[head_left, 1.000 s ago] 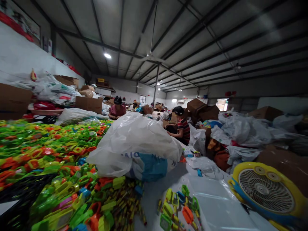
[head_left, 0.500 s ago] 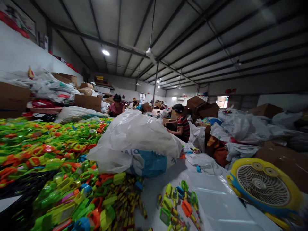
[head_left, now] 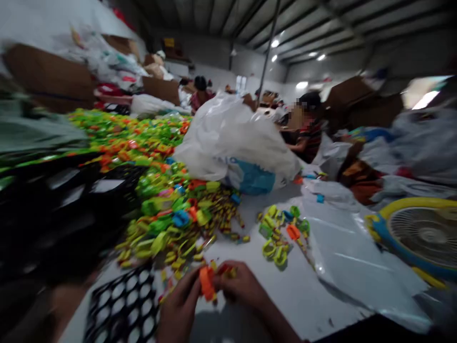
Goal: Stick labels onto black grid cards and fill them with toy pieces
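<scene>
Both my hands meet low in the middle of the view over a white table (head_left: pixel 307 295). My left hand (head_left: pixel 180 307) and my right hand (head_left: pixel 243 286) pinch a small orange plastic toy piece (head_left: pixel 207 282) between them, fingers closed on it. The picture is smeared by motion. Just beyond my hands lies a heap of green, yellow and orange plastic toy pieces (head_left: pixel 171 224). A smaller cluster of the same pieces (head_left: pixel 280 233) lies to the right of it.
A black perforated crate (head_left: pixel 123 305) sits at my left. A full white plastic sack (head_left: pixel 235 138) lies behind the heap. A yellow and blue fan (head_left: pixel 421 236) stands at the right on clear plastic sheet (head_left: pixel 353 257). A person in a striped shirt (head_left: pixel 309 136) works beyond, among cardboard boxes.
The view has dropped from the hall and ceiling to the table. My hands, unseen before, now show holding the orange piece.
</scene>
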Available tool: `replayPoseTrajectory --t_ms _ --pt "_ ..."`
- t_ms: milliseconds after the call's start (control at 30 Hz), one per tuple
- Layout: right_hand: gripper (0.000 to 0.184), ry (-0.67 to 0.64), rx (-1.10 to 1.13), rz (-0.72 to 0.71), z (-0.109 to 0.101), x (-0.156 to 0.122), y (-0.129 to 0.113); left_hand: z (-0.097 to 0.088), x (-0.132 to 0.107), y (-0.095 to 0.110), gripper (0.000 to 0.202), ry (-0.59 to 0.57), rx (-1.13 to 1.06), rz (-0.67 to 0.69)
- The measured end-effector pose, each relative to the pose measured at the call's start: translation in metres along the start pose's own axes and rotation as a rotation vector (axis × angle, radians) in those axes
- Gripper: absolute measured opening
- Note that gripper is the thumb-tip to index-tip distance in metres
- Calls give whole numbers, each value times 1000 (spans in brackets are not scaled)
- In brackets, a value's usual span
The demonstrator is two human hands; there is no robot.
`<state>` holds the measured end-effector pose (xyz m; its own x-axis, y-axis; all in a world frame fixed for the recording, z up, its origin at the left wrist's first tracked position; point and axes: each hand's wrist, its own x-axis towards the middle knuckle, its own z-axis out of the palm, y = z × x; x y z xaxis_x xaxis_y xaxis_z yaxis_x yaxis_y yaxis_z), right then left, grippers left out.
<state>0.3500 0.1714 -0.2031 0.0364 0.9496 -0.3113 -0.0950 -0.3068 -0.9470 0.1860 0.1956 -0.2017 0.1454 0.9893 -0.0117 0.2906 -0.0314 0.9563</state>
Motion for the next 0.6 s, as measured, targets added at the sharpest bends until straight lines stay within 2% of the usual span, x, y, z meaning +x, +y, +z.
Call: replayPoseTrajectory --t_ms 100,167,267,367,500,600 --pt "44 97 -2 -97 -3 -13 -1 3 0 -3 45 33 -132 -147" --pt "38 80 -77 -154 -4 -24 -2 9 -4 0 46 65 -188 -198" --pt "29 52 -258 -257 -2 -36 3 18 -11 6 40 90 -208 -206" --pt "17 64 -392 -358 2 -35 10 21 -15 8 34 76 -225 -177" --pt "13 51 -424 -418 -4 -29 14 18 -17 8 38 -4 -297 -229" --pt "16 30 -496 -516 -9 -25 18 18 -20 9 45 -17 -409 -281"
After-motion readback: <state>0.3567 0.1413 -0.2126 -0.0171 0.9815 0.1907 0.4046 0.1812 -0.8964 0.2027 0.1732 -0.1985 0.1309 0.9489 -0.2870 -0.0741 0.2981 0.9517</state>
